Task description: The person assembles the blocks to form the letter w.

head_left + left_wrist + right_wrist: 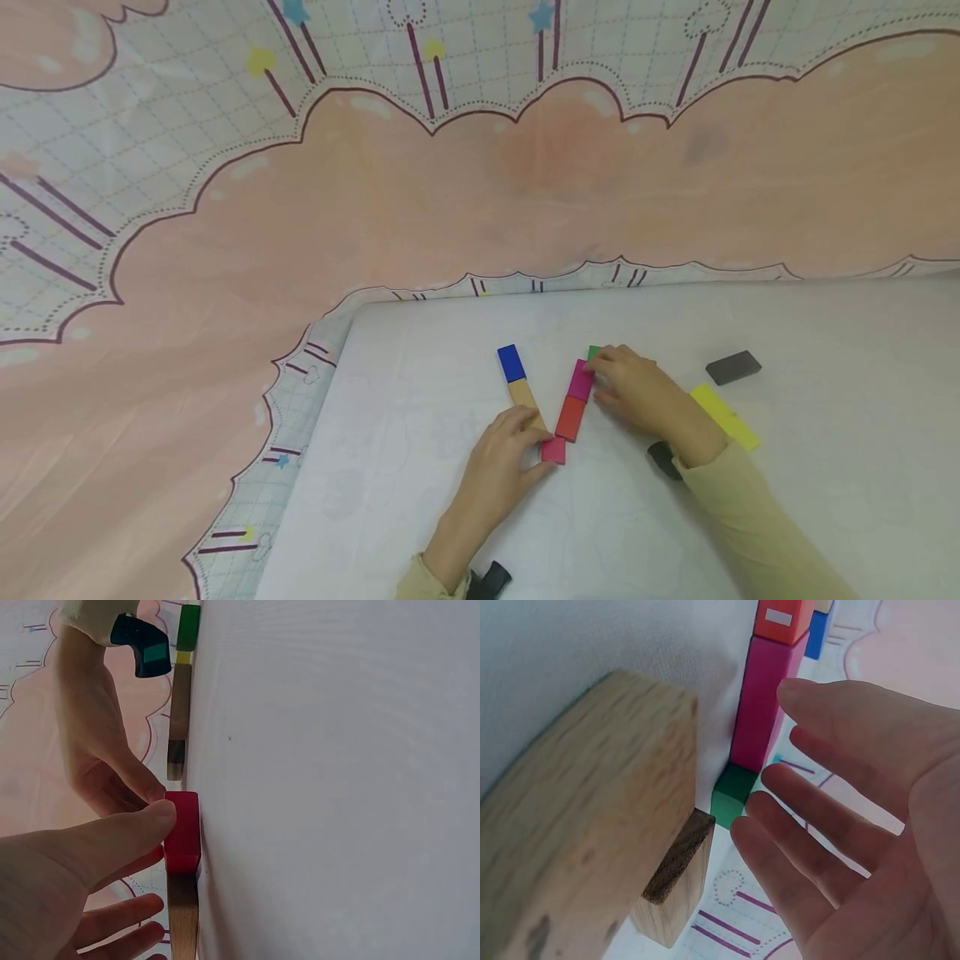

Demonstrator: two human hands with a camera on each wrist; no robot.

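Several coloured blocks lie end to end in a V on the white table. On the left run a blue block (512,363) and a tan block (525,398); on the right an orange-red block (570,418), a magenta block (580,380) and a green block (733,793). My left hand (501,462) pinches a pinkish-red block (553,452) at the V's low point, thumb on one side. My right hand (637,387) is at the magenta and green blocks, its thumb tip against the magenta one (761,705) and its other fingers extended beside the green one.
To the right lie a dark grey block (733,367) and a yellow block (726,417). Wooden blocks (615,810) stand close by in the right wrist view. A cloud-patterned cloth (450,200) hangs behind the table (420,350) and along its left edge.
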